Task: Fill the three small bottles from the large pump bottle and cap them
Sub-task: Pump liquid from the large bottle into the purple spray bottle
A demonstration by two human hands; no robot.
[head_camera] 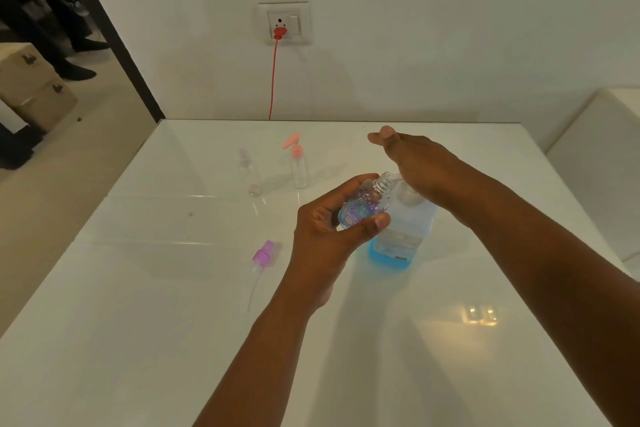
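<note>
Key relation: the small bottle (362,206) is tilted, its long axis running from lower left up to the right, so that its open threaded neck sits right at the spout of the large pump bottle (403,229); whether the spout is actually inside the neck is hard to tell, since the right palm hides it.
Nearer hand: the left hand (332,229) carries the small bottle; the right hand (415,163) sits on top of the pump.
Left hand: fingers and thumb curled round the body of the small bottle, gripping it against the side of the large one.
Right hand: fingers straight and relaxed, palm pressing down on the pump head, holding nothing.
Large pump bottle: upright on the table (450,322), just right of centre, blue liquid low in its base.
Purple cap (265,253): lying on the table with its dip tube trailing toward the viewer, just left of the left wrist.
Other small bottles: a pink-capped bottle (298,163) stands further back; a clear bottle (247,170) stands to its left.
Step, as I judge it: pumping liquid into the first small bottle; capping is not yet done.
</note>
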